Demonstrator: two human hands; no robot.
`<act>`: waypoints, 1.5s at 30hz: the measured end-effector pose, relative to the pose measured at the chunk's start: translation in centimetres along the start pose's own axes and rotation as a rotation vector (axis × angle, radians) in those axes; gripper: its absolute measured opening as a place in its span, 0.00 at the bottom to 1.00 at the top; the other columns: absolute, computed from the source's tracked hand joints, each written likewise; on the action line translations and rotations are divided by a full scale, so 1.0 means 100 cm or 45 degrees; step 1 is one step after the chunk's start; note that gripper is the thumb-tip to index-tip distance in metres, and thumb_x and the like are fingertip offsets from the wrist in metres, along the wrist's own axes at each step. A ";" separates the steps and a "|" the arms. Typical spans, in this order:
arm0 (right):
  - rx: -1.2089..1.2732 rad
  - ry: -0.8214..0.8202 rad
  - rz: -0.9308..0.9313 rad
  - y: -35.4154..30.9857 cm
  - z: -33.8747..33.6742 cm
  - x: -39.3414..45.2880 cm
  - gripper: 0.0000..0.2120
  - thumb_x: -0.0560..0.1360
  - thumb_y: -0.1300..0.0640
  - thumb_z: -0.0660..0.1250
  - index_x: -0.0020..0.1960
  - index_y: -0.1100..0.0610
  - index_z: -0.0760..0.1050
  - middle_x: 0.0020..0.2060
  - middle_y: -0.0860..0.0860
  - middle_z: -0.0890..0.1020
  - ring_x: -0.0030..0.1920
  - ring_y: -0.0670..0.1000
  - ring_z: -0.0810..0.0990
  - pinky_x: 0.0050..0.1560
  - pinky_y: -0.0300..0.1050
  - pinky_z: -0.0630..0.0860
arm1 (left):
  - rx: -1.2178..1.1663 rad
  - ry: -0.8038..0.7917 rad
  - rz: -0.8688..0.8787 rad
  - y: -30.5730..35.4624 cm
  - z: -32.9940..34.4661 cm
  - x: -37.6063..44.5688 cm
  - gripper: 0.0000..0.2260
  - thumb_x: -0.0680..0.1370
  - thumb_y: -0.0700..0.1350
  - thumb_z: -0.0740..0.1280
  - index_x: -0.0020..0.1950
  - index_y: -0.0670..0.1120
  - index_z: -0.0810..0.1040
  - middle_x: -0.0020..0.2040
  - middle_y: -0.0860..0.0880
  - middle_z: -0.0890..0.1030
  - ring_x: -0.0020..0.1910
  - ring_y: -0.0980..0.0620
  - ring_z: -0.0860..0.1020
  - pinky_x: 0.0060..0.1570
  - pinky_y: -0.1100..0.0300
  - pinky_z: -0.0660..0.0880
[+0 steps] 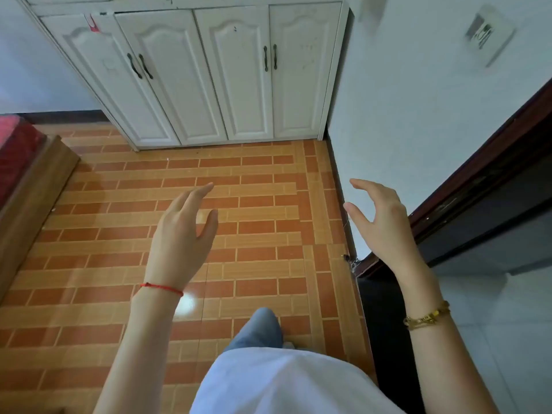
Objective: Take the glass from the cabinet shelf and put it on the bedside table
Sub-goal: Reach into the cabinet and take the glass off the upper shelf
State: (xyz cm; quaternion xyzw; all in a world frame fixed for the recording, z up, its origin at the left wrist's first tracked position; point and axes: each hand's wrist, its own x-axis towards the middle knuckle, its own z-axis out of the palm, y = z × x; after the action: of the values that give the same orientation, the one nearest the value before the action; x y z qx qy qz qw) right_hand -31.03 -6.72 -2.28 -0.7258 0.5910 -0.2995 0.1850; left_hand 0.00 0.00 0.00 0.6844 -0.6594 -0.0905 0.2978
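Left hand (179, 234): centre of frame, fingers spread, holding nothing
Right hand (379, 222): right of centre, fingers curled apart, holding nothing
Cabinet (203, 76): top centre, all four white doors closed
Glass: cannot be seen
Floor (257, 180): orange brick-pattern tiles
Wrists: red string (161, 288) left, gold bracelet (427, 316) right

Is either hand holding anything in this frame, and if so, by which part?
Nothing is held. The left hand and right hand are both open and empty above the floor.

floor (254, 180): orange brick-pattern tiles | bed (18, 156): far left, red cover, wooden frame | wall panel (488, 34): far right | door frame (478, 186): dark, right
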 end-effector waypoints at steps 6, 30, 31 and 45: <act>-0.018 -0.040 0.061 0.017 0.009 0.048 0.21 0.79 0.51 0.65 0.71 0.53 0.71 0.66 0.49 0.77 0.70 0.49 0.70 0.65 0.38 0.61 | -0.005 -0.041 -0.022 -0.004 0.025 0.047 0.19 0.80 0.43 0.64 0.71 0.46 0.71 0.66 0.48 0.77 0.65 0.47 0.75 0.62 0.58 0.71; 0.053 0.069 0.120 0.078 0.047 0.420 0.21 0.79 0.50 0.65 0.71 0.51 0.71 0.66 0.48 0.77 0.69 0.48 0.70 0.66 0.38 0.62 | 0.003 -0.104 0.052 -0.023 0.115 0.443 0.19 0.80 0.46 0.63 0.71 0.48 0.71 0.66 0.47 0.76 0.59 0.42 0.77 0.61 0.49 0.74; 0.053 0.067 0.127 0.084 0.050 0.434 0.21 0.79 0.51 0.65 0.71 0.51 0.71 0.66 0.48 0.77 0.69 0.48 0.70 0.66 0.38 0.62 | 0.001 -0.109 0.057 -0.024 0.123 0.459 0.19 0.80 0.46 0.63 0.71 0.48 0.71 0.65 0.47 0.77 0.55 0.41 0.79 0.59 0.50 0.75; 0.085 -0.005 0.007 0.152 0.055 0.693 0.22 0.79 0.51 0.65 0.72 0.51 0.69 0.68 0.48 0.75 0.69 0.49 0.70 0.68 0.40 0.64 | -0.057 0.012 0.014 -0.004 0.212 0.691 0.19 0.80 0.46 0.62 0.72 0.48 0.71 0.66 0.48 0.76 0.67 0.48 0.73 0.65 0.59 0.67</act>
State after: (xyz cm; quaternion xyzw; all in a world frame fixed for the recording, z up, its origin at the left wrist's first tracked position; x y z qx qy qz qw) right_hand -30.33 -77.83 -0.92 -0.7182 0.5825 -0.3169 0.2111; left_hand -2.76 -72.21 1.25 0.6743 -0.6596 -0.1002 0.3165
